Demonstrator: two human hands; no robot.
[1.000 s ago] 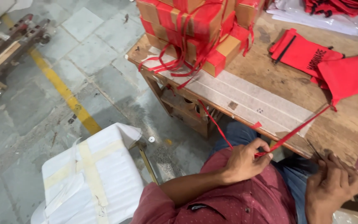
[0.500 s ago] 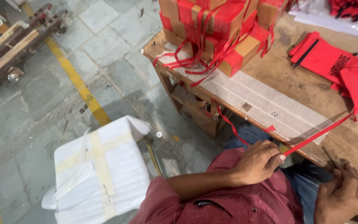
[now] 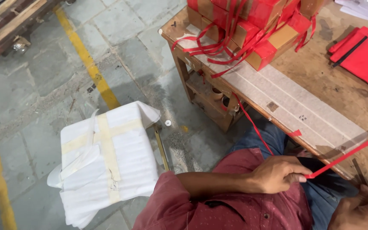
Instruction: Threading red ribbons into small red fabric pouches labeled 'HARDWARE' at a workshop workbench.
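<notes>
My left hand [image 3: 280,172] rests over my lap and pinches a taut red ribbon [image 3: 348,155] between thumb and fingers. The ribbon rises to the right across the wooden table's [image 3: 320,85] front edge and leaves the frame. Another red strand [image 3: 254,125] hangs from the table down toward my left hand. My right hand [image 3: 363,208] is at the bottom right corner, fingers curled, with a thin dark metal tool [image 3: 357,169] sticking up from it. Red and brown boxes [image 3: 256,25] tied with red ribbon are stacked at the table's far left end.
A white wrapped bundle [image 3: 107,162] taped with beige strips sits on the stone floor to my left. A flat red bag [image 3: 363,55] lies at the table's right. Yellow floor lines [image 3: 88,59] cross the tiles, and a wooden cart [image 3: 5,25] stands at the top left.
The view has swung left and down, so the table and boxes sit further right. My left hand keeps its pinch on the ribbon. The red bag at the ribbon's end has left the frame.
</notes>
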